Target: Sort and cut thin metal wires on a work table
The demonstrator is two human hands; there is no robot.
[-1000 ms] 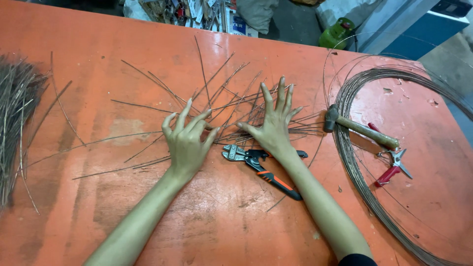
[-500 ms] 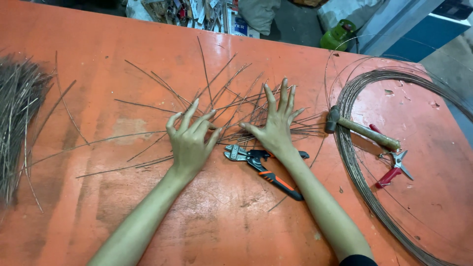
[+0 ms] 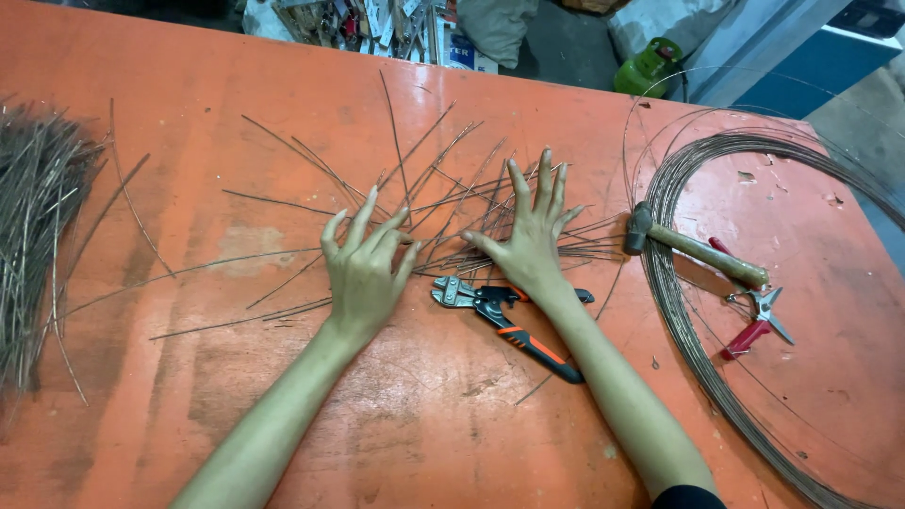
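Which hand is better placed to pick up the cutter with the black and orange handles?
The right hand, probably. The cutter lies directly under its wrist, handles running along that forearm. The left hand rests beside the cutter's jaws, on the cut wire pieces.

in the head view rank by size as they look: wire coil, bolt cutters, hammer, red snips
1. wire coil, by far the largest, partly cut off by the frame.
2. bolt cutters and hammer look about alike in length; unsure which leads.
3. red snips, smallest.

bright even daylight | soft faint shadows | sharp | slight edge distortion
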